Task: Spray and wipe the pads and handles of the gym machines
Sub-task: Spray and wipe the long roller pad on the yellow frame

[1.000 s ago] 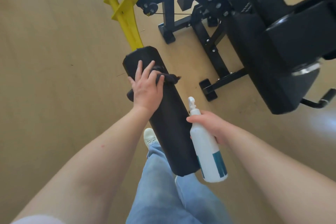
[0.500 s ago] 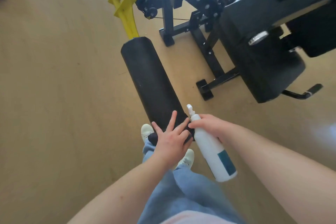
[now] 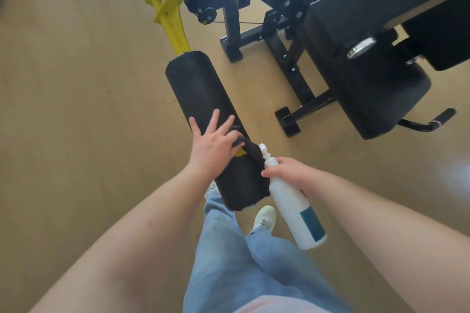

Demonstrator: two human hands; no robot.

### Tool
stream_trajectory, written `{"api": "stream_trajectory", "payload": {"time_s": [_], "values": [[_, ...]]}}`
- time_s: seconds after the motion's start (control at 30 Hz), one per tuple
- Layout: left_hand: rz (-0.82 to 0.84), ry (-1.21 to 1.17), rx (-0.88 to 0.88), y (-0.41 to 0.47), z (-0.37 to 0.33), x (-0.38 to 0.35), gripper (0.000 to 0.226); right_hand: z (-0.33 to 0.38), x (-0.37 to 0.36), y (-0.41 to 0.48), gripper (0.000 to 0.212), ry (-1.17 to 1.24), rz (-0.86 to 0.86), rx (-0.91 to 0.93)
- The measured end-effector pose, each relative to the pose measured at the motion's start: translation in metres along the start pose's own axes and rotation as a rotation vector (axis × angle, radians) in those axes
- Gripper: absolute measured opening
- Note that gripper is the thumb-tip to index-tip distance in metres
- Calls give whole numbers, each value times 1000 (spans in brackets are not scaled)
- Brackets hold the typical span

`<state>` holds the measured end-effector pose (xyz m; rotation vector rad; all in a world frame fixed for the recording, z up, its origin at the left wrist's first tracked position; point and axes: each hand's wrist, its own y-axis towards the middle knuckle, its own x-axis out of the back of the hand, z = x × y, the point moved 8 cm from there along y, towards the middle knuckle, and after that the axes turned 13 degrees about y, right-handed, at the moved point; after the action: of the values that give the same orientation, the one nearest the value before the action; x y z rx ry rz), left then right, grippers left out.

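Your left hand (image 3: 215, 146), fingers spread flat on the cloth (image 3: 250, 151), has slid back up the roller pad (image 3: 203, 99) from its near end, so wiping continues while your right hand (image 3: 292, 174) grips the spray bottle (image 3: 292, 201).

- The roller pad (image 3: 203, 94), centre of the frame, has a black matt cover, smooth and faintly sheened like vinyl.
- The cloth (image 3: 250, 151) at its lower end is dark, soft, crumpled fabric.
- The spray bottle (image 3: 292, 207), lower right of centre, is smooth white plastic with a teal label.
- The yellow arm (image 3: 173, 23), at the top, is painted metal with a slight gloss.
- The black frame (image 3: 287, 58), upper right, looks like satin-painted metal.
- The floor (image 3: 76, 109) is tan, smooth and matt.
- The trousers (image 3: 229, 262), at the bottom, are pale blue denim.
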<state>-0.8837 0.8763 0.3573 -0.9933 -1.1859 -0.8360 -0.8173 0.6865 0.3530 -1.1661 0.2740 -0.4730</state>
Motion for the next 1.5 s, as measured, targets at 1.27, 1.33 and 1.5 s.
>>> {"api": "stream_trajectory", "payload": {"time_s": [1.27, 1.33, 1.5], "values": [[-45, -652, 545, 86, 175, 5, 31, 79, -29, 9, 34, -71, 51, -38], [-10, -687, 623, 69, 175, 1, 34, 86, -39, 4, 34, -128, 66, -4], [-26, -914, 803, 41, 183, -9, 34, 132, -47, 2, 28, 10, 16, 179]]}}
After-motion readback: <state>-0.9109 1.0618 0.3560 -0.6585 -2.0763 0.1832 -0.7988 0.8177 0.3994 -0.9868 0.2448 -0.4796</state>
